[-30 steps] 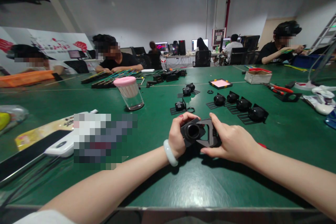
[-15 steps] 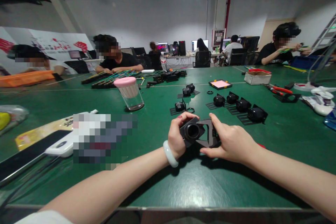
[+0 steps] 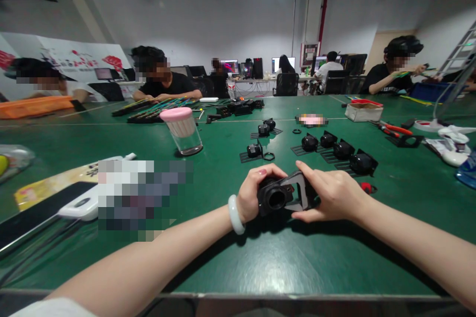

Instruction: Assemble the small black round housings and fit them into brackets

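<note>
My left hand (image 3: 250,192), with a pale bangle at its wrist, is closed around a black part with a round open tube (image 3: 276,200). Its hollow end faces me. In my right hand (image 3: 334,194) a black bracket with a large cut-out (image 3: 302,189) is gripped between thumb and fingers. The two pieces meet or overlap just above the tabletop; whether they are joined I cannot tell. Beyond my hands lie several black round assemblies on slatted plates (image 3: 344,148). Another such assembly (image 3: 254,150) sits nearer the middle beside a thin black ring (image 3: 268,156).
On the green table (image 3: 260,262) stands a glass cup with pink lid (image 3: 181,131). A phone (image 3: 48,213) and white device (image 3: 84,205) lie left. Red-handled pliers (image 3: 396,129) and a small box (image 3: 364,110) are right. Co-workers sit across the table.
The tube part and bracket have shifted slightly right and turned a little, and the bracket is more tilted. A small red object beside my right wrist is more exposed.
</note>
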`<state>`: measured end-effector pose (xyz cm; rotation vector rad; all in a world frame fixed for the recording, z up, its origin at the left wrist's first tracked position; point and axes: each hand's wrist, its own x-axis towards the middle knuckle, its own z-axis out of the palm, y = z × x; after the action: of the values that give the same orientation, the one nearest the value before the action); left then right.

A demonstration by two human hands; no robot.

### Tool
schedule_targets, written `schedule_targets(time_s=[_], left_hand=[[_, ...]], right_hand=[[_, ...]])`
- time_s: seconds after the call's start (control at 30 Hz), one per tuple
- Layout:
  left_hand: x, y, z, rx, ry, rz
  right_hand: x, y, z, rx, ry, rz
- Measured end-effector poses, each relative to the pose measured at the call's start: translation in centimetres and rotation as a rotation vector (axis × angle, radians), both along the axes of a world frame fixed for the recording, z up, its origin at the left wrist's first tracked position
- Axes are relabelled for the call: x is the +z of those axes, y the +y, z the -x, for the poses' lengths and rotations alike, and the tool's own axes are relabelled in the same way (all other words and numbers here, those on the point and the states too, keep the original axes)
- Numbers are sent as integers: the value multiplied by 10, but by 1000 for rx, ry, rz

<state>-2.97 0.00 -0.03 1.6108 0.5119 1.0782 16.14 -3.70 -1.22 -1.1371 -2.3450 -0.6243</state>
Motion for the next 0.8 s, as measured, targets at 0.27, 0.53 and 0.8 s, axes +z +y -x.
schedule_targets(time_s=[0.27,0.53,0.8], left_hand=[[1,1,1,-32,70,-44],[-3,-1,0,-29,63,-10],[-3,-3,0,-43,71,24]], right_hand=[[-2,1,-1,34,-7,-107],[-6,1,0,23,-12,-90],[-8,1,0,30,-15,-77]])
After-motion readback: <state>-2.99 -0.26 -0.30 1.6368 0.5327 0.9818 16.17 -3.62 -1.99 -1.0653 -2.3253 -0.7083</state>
